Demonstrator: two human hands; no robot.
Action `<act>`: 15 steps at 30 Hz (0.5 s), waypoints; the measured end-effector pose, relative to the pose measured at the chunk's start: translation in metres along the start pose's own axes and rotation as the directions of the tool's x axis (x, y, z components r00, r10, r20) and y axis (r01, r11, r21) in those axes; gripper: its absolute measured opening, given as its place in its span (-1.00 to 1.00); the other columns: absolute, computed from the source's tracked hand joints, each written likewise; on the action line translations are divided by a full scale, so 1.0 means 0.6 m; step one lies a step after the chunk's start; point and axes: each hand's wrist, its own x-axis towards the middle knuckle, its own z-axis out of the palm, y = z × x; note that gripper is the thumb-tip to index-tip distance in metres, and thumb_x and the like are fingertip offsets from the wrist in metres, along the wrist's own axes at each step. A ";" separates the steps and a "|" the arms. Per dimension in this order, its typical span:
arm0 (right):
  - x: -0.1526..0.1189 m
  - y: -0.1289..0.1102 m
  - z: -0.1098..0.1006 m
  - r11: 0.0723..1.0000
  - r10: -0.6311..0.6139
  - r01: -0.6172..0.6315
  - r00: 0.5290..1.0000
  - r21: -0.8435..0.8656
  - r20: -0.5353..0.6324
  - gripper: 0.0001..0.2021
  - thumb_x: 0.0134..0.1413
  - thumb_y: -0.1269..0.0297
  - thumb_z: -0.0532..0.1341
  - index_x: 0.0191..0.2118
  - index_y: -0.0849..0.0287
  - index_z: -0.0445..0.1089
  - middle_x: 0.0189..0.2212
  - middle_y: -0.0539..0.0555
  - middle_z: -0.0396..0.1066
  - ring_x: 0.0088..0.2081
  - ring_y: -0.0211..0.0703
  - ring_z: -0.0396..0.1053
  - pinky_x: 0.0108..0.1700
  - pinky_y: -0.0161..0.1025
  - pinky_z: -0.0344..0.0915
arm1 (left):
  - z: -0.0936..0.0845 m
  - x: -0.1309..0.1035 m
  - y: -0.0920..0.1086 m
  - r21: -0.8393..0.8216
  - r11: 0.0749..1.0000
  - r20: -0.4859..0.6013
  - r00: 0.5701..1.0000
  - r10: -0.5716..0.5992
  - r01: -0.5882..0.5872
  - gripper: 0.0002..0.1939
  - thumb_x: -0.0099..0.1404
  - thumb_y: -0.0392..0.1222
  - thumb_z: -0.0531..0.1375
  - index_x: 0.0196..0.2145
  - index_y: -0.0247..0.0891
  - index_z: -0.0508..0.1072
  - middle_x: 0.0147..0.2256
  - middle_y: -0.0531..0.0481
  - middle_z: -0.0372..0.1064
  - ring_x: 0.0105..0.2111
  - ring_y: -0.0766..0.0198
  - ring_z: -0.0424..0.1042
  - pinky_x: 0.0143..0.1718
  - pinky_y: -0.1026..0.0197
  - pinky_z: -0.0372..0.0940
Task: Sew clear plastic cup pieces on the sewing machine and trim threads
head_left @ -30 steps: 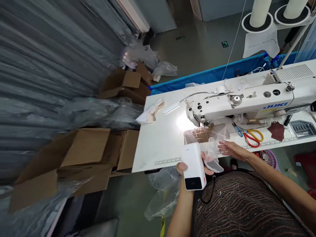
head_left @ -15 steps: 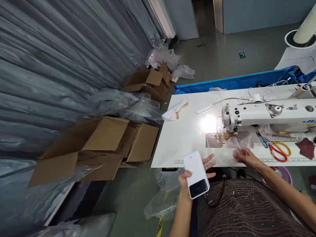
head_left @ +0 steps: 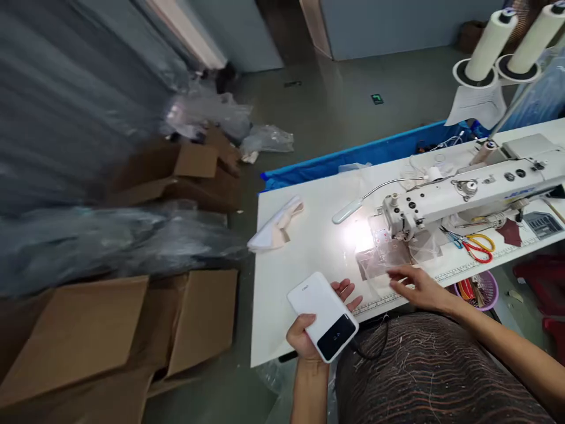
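Observation:
A white power bank (head_left: 318, 309) with a dark display and a black cable lies in my left hand (head_left: 304, 338), thumb over its near edge and fingers showing past the far side. My right hand (head_left: 417, 287) is over the table's front edge, fingers apart and holding nothing, beside a sheer fabric piece (head_left: 379, 262). That fabric lies under the head of a white sewing machine (head_left: 435, 203). Red- and yellow-handled scissors (head_left: 479, 247) rest to the right of the needle area.
Folded white and beige fabric (head_left: 278, 227) lies on the white table (head_left: 304, 259) at left. A lit lamp (head_left: 348, 211) stands near the needle. Cardboard boxes (head_left: 203, 318) and plastic bags are on the floor at left. A purple basket (head_left: 488, 291) sits below the table.
The view has swung to the right. My right hand has let go of the sheer fabric and its fingers have spread. My left hand has lifted the power bank nearer, still holding it.

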 end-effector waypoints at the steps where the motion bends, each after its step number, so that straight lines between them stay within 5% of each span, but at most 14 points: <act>1: -0.007 -0.017 0.003 0.999 -0.041 0.042 0.998 0.000 0.041 -0.52 0.10 0.08 0.20 0.11 0.19 0.34 0.00 0.23 0.39 -0.06 0.03 0.39 -0.02 -0.01 0.34 | 0.020 0.008 -0.012 0.012 1.000 -0.017 1.000 0.008 -0.007 -0.44 -0.19 -0.13 0.16 -0.16 -0.32 0.53 -0.12 -0.24 0.51 0.02 -0.26 0.39 0.01 -0.27 0.32; 4: -0.021 -0.048 -0.008 0.982 -0.090 0.117 0.980 -0.148 0.177 -0.08 -0.16 0.07 0.40 0.31 0.26 0.05 0.15 0.32 0.24 0.15 0.19 0.22 0.16 0.06 0.19 | 0.085 0.021 -0.064 0.062 0.998 -0.026 1.000 -0.012 0.014 -0.41 -0.18 -0.17 0.20 -0.10 -0.26 0.52 -0.10 -0.16 0.51 0.04 -0.21 0.39 0.05 -0.17 0.32; 8: -0.057 -0.024 -0.064 0.987 -0.055 0.090 0.965 -0.130 0.255 0.23 -0.40 0.09 0.50 0.37 0.26 -0.18 0.25 0.37 0.07 0.24 0.25 0.08 0.22 0.03 0.12 | 0.161 0.016 -0.157 0.149 0.979 -0.034 0.991 -0.133 0.136 -0.41 -0.15 -0.13 0.25 -0.07 -0.24 0.51 -0.10 -0.12 0.52 0.02 -0.17 0.41 0.01 -0.05 0.35; 11: -0.114 0.017 -0.106 0.997 -0.066 0.072 0.988 -0.033 0.143 0.17 -0.40 0.17 0.49 0.35 0.22 -0.14 0.27 0.30 0.04 0.27 0.18 0.04 0.26 -0.03 0.04 | 0.204 0.012 -0.231 0.219 0.942 0.007 0.965 -0.262 0.254 -0.39 -0.12 -0.06 0.29 -0.06 -0.30 0.51 -0.11 -0.15 0.51 0.01 -0.15 0.41 0.03 -0.01 0.32; 15: -0.187 0.071 -0.149 0.983 0.183 -0.176 0.972 0.059 -0.146 -0.15 -0.26 0.31 0.36 0.24 0.25 0.09 0.01 0.19 0.36 -0.03 0.03 0.36 0.02 -0.07 0.30 | 0.237 0.026 -0.323 0.440 0.831 0.094 0.903 -0.419 0.340 -0.41 0.00 0.07 0.32 -0.06 -0.32 0.50 -0.05 -0.19 0.47 0.06 -0.14 0.36 0.11 -0.05 0.24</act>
